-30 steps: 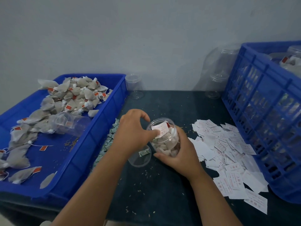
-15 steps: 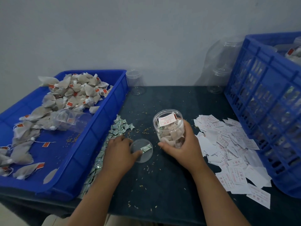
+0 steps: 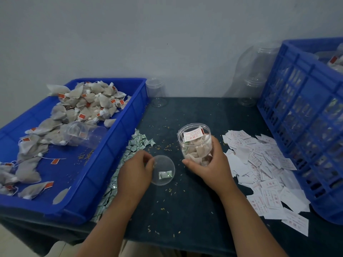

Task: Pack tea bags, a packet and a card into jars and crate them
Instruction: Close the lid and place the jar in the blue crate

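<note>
While the dark table (image 3: 194, 210) carries everything, the blue crate (image 3: 300, 127) stands at its right side and the blue tray (image 3: 104, 179) lies at its left side. A heap of tea bags (image 3: 87, 102) fills the far part of the tray, and an empty jar (image 3: 83, 134) lies on its side among them. White cards (image 3: 263, 164) are spread loosely on the table just beside the crate, and small green packets (image 3: 139, 143) lie in a strip along the tray's wall. Between these two piles the open jar (image 3: 194, 143) stands upright, filled with tea bags, and a card (image 3: 193, 136) leans at its mouth. The right hand (image 3: 211, 167) grasps this jar from the right, with the thumb across its lower front. The clear lid (image 3: 165, 167) lies flat on the table to the left of the jar, not touching it. The left hand (image 3: 134, 173) holds the lid's left rim with curled fingers. One packet (image 3: 164, 174) shows through the lid.
</note>
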